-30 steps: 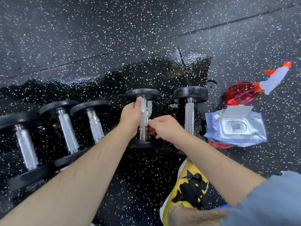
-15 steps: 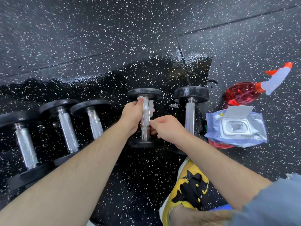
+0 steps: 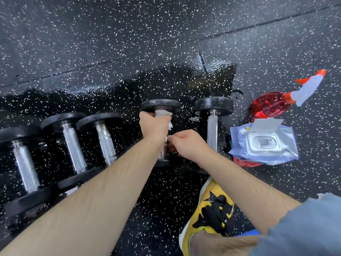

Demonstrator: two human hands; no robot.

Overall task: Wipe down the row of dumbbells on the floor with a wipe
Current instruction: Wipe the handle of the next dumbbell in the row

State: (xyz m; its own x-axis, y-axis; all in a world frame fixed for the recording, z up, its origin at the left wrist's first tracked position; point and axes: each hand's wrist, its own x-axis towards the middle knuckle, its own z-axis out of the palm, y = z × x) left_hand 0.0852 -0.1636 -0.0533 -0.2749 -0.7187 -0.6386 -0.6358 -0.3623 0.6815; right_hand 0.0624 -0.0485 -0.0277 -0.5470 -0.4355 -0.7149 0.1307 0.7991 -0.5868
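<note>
Several black dumbbells with steel handles lie in a row on the speckled rubber floor. My left hand (image 3: 154, 126) grips a white wipe (image 3: 162, 114) wrapped round the top of the handle of the fourth dumbbell (image 3: 160, 105), just under its far head. My right hand (image 3: 186, 143) curls round the lower part of the same handle, which is mostly hidden by both hands. A fifth dumbbell (image 3: 213, 124) lies right of it. The other three dumbbells (image 3: 73, 145) lie to the left, untouched.
A pack of wipes (image 3: 263, 143) with its lid flipped up lies to the right, and a red spray bottle (image 3: 273, 103) lies behind it. The floor around the dumbbells is wet and glossy. My yellow and black shoe (image 3: 212, 206) stands near the bottom.
My left hand has slid the wipe up the handle toward the far head. My right hand has stayed low on the handle.
</note>
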